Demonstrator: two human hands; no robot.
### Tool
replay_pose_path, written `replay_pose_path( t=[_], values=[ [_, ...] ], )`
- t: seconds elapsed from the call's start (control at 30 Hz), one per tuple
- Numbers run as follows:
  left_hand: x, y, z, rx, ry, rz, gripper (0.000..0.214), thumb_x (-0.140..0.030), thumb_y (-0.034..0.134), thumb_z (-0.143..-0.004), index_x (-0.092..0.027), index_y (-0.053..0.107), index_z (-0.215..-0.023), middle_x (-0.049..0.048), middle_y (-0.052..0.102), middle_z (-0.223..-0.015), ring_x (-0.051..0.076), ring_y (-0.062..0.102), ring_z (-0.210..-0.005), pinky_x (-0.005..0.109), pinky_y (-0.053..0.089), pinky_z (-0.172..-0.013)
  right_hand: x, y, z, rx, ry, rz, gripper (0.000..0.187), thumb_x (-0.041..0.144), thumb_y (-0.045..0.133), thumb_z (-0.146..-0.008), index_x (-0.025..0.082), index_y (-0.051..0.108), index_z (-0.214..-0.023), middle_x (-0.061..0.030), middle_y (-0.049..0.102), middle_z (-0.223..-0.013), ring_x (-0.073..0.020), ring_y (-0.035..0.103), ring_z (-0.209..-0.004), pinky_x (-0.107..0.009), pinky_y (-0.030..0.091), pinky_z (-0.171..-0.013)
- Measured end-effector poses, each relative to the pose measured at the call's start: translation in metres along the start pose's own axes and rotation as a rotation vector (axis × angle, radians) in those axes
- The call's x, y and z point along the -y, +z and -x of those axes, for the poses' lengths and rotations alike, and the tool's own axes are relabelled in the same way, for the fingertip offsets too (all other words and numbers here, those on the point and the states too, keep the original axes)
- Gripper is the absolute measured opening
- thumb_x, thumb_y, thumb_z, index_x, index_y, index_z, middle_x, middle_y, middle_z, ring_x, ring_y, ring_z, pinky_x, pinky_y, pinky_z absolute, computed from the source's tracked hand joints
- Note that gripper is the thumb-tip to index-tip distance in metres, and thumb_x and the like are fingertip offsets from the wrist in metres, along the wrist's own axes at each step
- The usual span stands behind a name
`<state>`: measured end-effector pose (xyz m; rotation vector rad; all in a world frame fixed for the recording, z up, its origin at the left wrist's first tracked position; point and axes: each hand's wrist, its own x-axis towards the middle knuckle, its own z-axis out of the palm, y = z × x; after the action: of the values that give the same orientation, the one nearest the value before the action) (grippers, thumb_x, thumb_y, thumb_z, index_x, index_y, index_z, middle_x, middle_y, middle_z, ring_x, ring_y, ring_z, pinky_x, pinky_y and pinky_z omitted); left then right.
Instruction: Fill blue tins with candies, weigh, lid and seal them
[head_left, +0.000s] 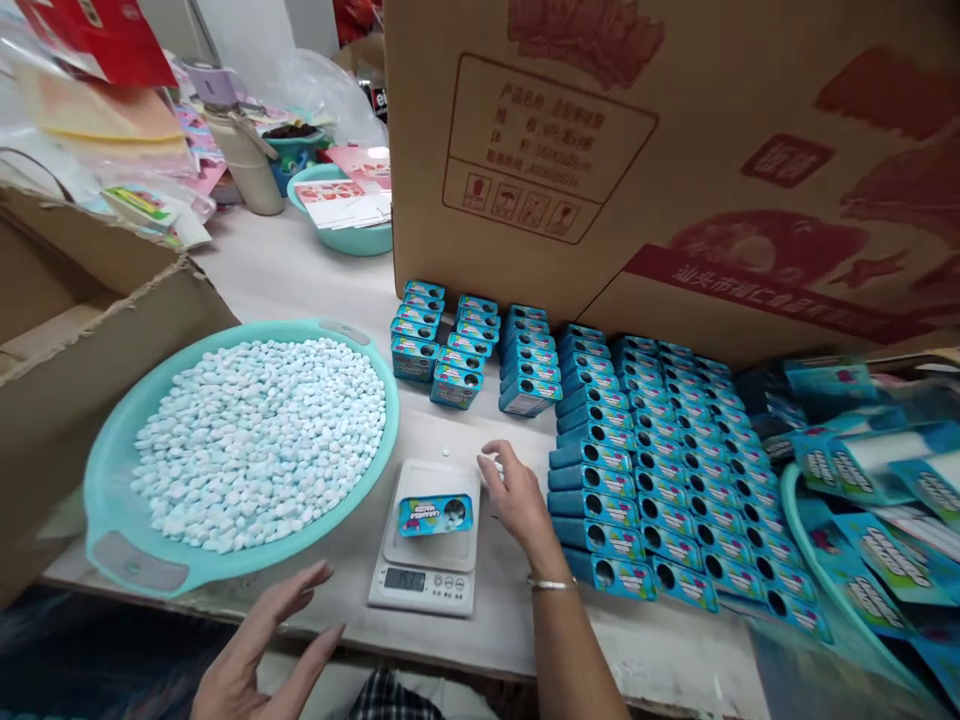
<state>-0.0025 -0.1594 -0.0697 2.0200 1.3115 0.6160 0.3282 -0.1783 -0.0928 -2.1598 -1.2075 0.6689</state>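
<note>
A small blue candy box point(435, 515) lies on the pan of a white digital scale point(424, 597). White candies show through the round hole in the box's top. To the right of the scale, my right hand point(517, 495) has its fingers curled in, with a few small white candies point(493, 462) showing at the fingertips. My left hand point(262, 650) is empty at the table's front edge, thumb and fingers apart, below the turquoise basin point(391, 420). Pale candies point(262, 440) fill that basin. One loose candy point(445, 452) rests just behind the scale.
Several rows of blue boxes point(600, 480) stand right of the scale, with shorter rows point(457, 385) behind it. A large carton point(525, 130) walls off the back. At far right, another basin point(799, 510) holds blue boxes. An open carton point(150, 320) and a bottle point(244, 150) are left.
</note>
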Motion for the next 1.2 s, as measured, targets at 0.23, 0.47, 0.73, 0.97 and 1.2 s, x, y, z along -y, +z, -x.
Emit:
replay_pose_path(
  t=[0.23, 0.47, 0.73, 0.97, 1.2],
  values=[
    [-0.014, 0.000, -0.015, -0.022, -0.019, 0.149, 0.043, -0.033, 0.067, -0.084, -0.029, 0.058, -0.127, 0.0050, 0.066, -0.121, 0.025, 0.065, -0.109, 0.041, 0.057, -0.095, 0.042, 0.013, -0.068, 0.478, -0.177, 0.597, 0.029, 0.037, 0.048, -0.095, 0.019, 0.058, -0.115, -0.0144, 0.070, -0.111, -0.0249, 0.065, -0.098, -0.029, 0.040, -0.073],
    [-0.021, -0.001, -0.002, -0.002, -0.060, 0.323, 0.043, -0.026, 0.066, -0.086, -0.030, 0.057, -0.127, 0.0037, 0.064, -0.123, 0.022, 0.062, -0.114, 0.038, 0.054, -0.099, 0.049, 0.019, -0.077, 0.521, -0.158, 0.694, 0.027, 0.029, 0.050, -0.093, 0.011, 0.062, -0.109, -0.0224, 0.068, -0.111, -0.0288, 0.065, -0.099, -0.031, 0.041, -0.074],
    [-0.013, -0.010, 0.018, -0.035, -0.058, 0.299, 0.041, -0.032, 0.067, -0.085, -0.026, 0.059, -0.125, 0.0061, 0.067, -0.119, 0.023, 0.066, -0.107, 0.040, 0.055, -0.096, 0.061, -0.057, 0.002, 0.266, -0.341, 0.151, 0.026, 0.041, 0.043, -0.097, 0.020, 0.058, -0.096, -0.0032, 0.067, -0.087, -0.0172, 0.058, -0.078, -0.026, 0.039, -0.070],
    [-0.020, -0.010, 0.029, -0.019, -0.004, 0.325, 0.037, -0.034, 0.066, -0.085, -0.026, 0.061, -0.121, 0.0061, 0.069, -0.116, 0.022, 0.067, -0.103, 0.039, 0.057, -0.092, 0.083, -0.053, 0.062, 0.168, -0.296, 0.231, 0.017, 0.035, 0.050, -0.094, 0.024, 0.060, -0.101, -0.0007, 0.062, -0.072, -0.0176, 0.055, -0.065, -0.027, 0.032, -0.060],
    [-0.013, -0.018, 0.037, -0.076, -0.093, 0.337, 0.039, -0.036, 0.065, -0.086, -0.023, 0.060, -0.123, 0.0079, 0.068, -0.119, 0.023, 0.067, -0.107, 0.040, 0.056, -0.094, 0.055, -0.073, 0.075, -0.338, -0.086, -0.971, 0.023, 0.044, 0.058, -0.091, 0.023, 0.055, -0.082, 0.0089, 0.029, -0.056, -0.0069, 0.023, -0.041, -0.020, 0.018, -0.038]
  ],
)
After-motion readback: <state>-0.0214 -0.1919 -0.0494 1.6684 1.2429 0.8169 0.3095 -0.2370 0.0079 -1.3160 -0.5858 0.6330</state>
